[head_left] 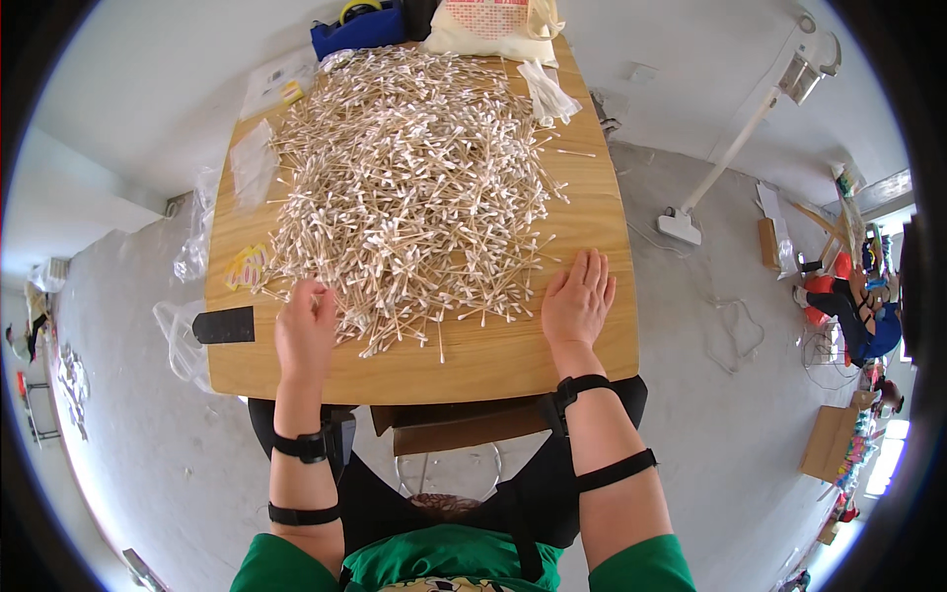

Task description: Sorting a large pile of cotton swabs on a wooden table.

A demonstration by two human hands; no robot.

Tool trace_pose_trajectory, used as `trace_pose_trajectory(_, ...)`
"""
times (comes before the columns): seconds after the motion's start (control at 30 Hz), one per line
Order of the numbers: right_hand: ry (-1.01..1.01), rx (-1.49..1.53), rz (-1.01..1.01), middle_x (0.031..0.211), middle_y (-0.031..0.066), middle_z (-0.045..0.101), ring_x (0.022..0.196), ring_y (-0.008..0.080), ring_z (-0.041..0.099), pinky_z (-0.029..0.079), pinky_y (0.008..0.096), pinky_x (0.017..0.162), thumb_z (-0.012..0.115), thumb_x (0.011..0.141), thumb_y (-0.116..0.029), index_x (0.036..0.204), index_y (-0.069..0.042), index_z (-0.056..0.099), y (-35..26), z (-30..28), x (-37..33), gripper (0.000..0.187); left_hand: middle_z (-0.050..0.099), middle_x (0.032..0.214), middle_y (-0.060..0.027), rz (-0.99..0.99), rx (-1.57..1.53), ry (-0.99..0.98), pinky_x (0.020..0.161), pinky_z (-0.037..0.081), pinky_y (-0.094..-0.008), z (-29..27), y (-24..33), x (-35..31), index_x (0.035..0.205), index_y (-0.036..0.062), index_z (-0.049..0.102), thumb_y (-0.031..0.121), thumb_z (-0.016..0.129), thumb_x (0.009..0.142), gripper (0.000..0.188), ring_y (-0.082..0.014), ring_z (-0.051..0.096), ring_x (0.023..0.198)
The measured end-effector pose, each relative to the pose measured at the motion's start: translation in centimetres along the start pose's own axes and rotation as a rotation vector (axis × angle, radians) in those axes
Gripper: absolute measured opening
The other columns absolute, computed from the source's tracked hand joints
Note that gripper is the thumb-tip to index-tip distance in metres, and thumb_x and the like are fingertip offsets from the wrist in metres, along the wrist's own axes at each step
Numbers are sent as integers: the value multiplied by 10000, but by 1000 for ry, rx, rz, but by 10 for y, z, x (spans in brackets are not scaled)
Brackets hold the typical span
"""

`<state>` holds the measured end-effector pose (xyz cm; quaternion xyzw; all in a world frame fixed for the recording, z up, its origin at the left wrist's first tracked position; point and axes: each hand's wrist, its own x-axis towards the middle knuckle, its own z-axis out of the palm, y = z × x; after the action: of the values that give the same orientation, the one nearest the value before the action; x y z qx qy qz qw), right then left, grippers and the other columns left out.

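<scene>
A wide heap of cotton swabs (414,187), wooden sticks with white tips, covers much of the wooden table (473,370). My left hand (308,326) is at the heap's front left edge with its fingers curled together. Whatever may be between those fingers is hidden. To the right of the heap my right hand (580,301) lies flat on the tabletop, palm down and fingers stretched out, holding nothing. A few stray swabs lie loose around the heap's edges.
Left on the table are a black strip (225,326), a yellow-printed packet (247,266) and a clear bag (254,165). At the far end stand a blue tape dispenser (360,30) and a cream cloth bag (493,30). White gloves (547,94) lie nearby. A white stick vacuum (735,148) stands right.
</scene>
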<state>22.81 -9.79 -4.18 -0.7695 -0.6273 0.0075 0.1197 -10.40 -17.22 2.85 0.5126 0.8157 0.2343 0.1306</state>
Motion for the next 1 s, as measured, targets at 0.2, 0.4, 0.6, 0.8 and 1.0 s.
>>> trace_pose_trajectory(0.2,-10,-38,-11,1500,130,369,1428,278,287,184,460,1177,412,980,-276,1410,-25,403,-5,-4,1,498,664,769,-179,-201,269,-94,634,494,-460,-19,-82,-42,890,31,593,314,629,908,285,-377,646,741)
trace_pose_trajectory(0.4,-4,-77,-15,1501,123,370,1428,276,287,190,454,1176,414,976,-280,1413,-27,396,-3,-2,2,505,676,801,-178,-161,67,-269,664,501,-454,7,-70,-69,881,15,597,311,638,895,299,-377,654,765)
trace_pose_trajectory(0.6,-6,-86,-19,1501,120,370,1430,271,284,189,447,1177,414,976,-282,1415,-27,395,-7,-2,0,508,673,783,-176,-117,-150,-116,657,498,-449,40,-40,-43,885,15,601,273,625,902,260,-375,651,751)
trace_pose_trajectory(0.8,-6,-90,-18,1497,117,373,1430,271,282,191,447,1175,425,973,-277,1414,-26,396,-4,-4,0,508,668,740,-146,-31,-172,-35,600,488,-459,44,-9,-49,931,53,564,275,627,913,231,-376,645,693)
trace_pose_trajectory(1.0,-2,-82,-12,1499,115,372,1427,268,290,200,450,1173,434,969,-272,1414,-32,395,-6,-1,1,508,660,694,-128,144,-67,-207,541,500,-449,61,27,-88,980,77,528,353,655,885,318,-353,653,639)
